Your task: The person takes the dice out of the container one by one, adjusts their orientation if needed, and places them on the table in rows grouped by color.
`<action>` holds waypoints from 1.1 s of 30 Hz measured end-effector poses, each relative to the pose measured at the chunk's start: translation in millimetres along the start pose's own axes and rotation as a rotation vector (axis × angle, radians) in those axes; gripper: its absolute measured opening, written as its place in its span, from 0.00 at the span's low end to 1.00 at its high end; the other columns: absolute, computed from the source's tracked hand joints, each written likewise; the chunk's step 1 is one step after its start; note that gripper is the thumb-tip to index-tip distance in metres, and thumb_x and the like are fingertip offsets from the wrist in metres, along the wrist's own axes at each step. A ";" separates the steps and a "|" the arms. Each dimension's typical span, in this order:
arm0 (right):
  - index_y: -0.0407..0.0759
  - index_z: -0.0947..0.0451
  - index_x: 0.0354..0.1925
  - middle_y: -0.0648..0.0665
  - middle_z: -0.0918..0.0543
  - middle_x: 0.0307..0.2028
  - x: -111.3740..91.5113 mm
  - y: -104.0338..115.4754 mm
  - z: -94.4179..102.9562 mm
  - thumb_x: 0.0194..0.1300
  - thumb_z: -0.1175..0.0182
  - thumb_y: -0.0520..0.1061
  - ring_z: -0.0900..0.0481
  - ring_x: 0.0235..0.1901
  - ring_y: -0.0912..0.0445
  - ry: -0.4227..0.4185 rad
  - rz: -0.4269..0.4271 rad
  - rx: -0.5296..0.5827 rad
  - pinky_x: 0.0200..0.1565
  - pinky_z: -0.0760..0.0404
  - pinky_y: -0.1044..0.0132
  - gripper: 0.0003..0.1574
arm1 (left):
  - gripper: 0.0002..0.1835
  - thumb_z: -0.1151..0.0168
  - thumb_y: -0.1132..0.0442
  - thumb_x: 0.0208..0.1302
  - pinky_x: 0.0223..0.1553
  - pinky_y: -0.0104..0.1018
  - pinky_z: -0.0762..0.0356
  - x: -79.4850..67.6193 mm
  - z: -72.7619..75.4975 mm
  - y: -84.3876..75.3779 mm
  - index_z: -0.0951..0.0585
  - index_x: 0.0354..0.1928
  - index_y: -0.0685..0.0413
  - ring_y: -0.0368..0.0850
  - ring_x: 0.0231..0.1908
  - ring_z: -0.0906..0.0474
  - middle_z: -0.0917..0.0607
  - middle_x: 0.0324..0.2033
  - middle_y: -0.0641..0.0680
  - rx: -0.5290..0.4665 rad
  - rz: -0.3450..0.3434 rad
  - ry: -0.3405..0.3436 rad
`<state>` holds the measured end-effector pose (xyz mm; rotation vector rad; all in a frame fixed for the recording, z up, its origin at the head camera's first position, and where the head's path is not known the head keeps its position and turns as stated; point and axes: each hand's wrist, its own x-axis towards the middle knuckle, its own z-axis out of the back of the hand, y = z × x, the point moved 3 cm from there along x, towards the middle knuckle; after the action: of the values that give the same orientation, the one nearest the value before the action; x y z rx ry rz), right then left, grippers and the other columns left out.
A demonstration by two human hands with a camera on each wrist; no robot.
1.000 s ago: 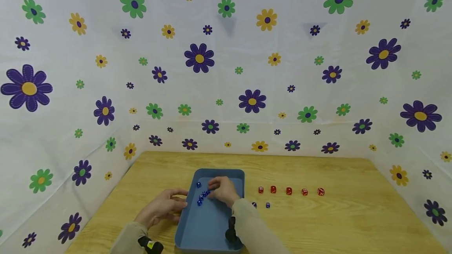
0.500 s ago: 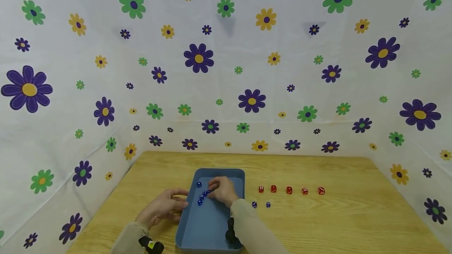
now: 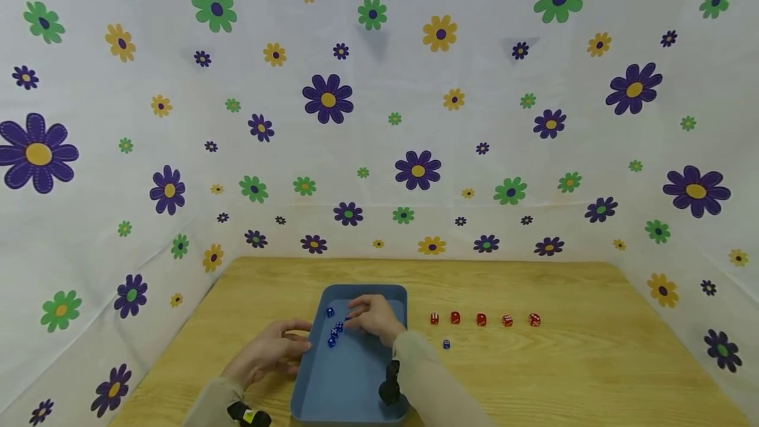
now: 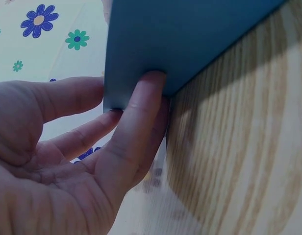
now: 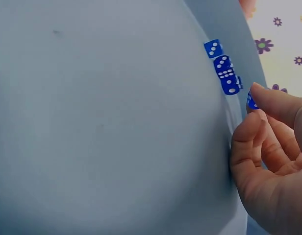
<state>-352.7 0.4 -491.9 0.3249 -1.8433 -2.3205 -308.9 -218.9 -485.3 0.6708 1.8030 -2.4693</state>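
My right hand is inside the blue tray. Its thumb and finger pinch a blue die, clearest in the right wrist view. Several other blue dice lie on the tray floor just left of that hand, some bunched in a row, such as this die; one blue die sits apart, farther back. My left hand is at the tray's left side. In the left wrist view its extended fingers touch the outside of the tray wall.
On the wooden table, right of the tray, several red dice stand in a spaced row, one of them a middle red die. A single blue die lies nearer. A flower-patterned cloth encloses the back and sides.
My right hand has taken a blue die from the bunch and shifted slightly right. My right sleeve now covers the spot where another blue die showed on the table. My left hand stays put.
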 end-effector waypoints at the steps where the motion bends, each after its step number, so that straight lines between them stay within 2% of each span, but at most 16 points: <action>1: 0.35 0.20 0.52 0.42 0.14 0.38 -0.9 0.4 0.5 0.56 0.30 0.33 0.19 0.32 0.55 0.005 -0.001 -0.002 0.30 0.20 0.64 0.23 | 0.27 0.39 0.68 0.66 0.39 0.47 0.15 -0.4 0.0 0.2 0.32 0.66 0.65 0.49 0.42 0.17 0.19 0.50 0.65 -0.001 0.006 -0.005; 11: 0.37 0.19 0.53 0.41 0.15 0.39 -13.0 14.4 7.4 0.59 0.31 0.36 0.18 0.35 0.48 0.036 0.026 -0.012 0.36 0.19 0.57 0.22 | 0.27 0.39 0.67 0.66 0.38 0.46 0.15 -1.8 1.1 2.4 0.32 0.66 0.63 0.49 0.41 0.17 0.18 0.50 0.63 0.015 0.030 -0.056; 13: 0.38 0.19 0.53 0.43 0.15 0.38 -13.7 15.7 10.7 0.59 0.30 0.37 0.19 0.34 0.53 0.047 0.036 -0.004 0.36 0.18 0.57 0.22 | 0.27 0.39 0.67 0.66 0.38 0.46 0.15 -2.3 1.1 1.7 0.32 0.66 0.63 0.49 0.41 0.17 0.18 0.50 0.63 0.017 0.030 -0.058; 18: 0.39 0.19 0.52 0.44 0.15 0.38 -17.3 21.2 22.1 0.59 0.31 0.37 0.20 0.34 0.55 0.060 0.066 0.012 0.38 0.18 0.56 0.22 | 0.27 0.39 0.69 0.66 0.38 0.46 0.15 -3.1 0.1 0.7 0.31 0.66 0.63 0.50 0.42 0.16 0.18 0.50 0.63 0.015 0.035 -0.070; 23: 0.42 0.18 0.51 0.43 0.15 0.40 -22.1 24.6 34.3 0.60 0.31 0.38 0.20 0.35 0.57 0.054 0.078 0.019 0.39 0.18 0.57 0.19 | 0.27 0.39 0.68 0.66 0.37 0.47 0.15 -1.3 1.0 0.4 0.31 0.66 0.63 0.50 0.42 0.16 0.18 0.49 0.62 0.017 0.027 -0.078; 28: 0.41 0.19 0.52 0.41 0.16 0.42 -30.0 23.5 46.8 0.61 0.32 0.39 0.21 0.35 0.57 0.062 0.095 0.024 0.39 0.19 0.55 0.19 | 0.27 0.39 0.70 0.65 0.37 0.47 0.15 -0.8 -0.5 0.0 0.31 0.66 0.64 0.51 0.42 0.16 0.18 0.49 0.63 0.019 0.030 -0.076; 33: 0.42 0.20 0.53 0.40 0.17 0.45 -39.8 20.4 61.8 0.62 0.33 0.41 0.21 0.37 0.57 0.057 0.117 -0.005 0.38 0.20 0.57 0.20 | 0.26 0.40 0.69 0.66 0.37 0.47 0.16 0.6 -1.7 -1.0 0.30 0.65 0.62 0.50 0.42 0.17 0.18 0.49 0.62 0.033 0.042 -0.084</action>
<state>-331.0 64.1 -455.8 0.2719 -1.7800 -2.2147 -309.1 -216.9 -485.0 0.5903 1.7050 -2.4663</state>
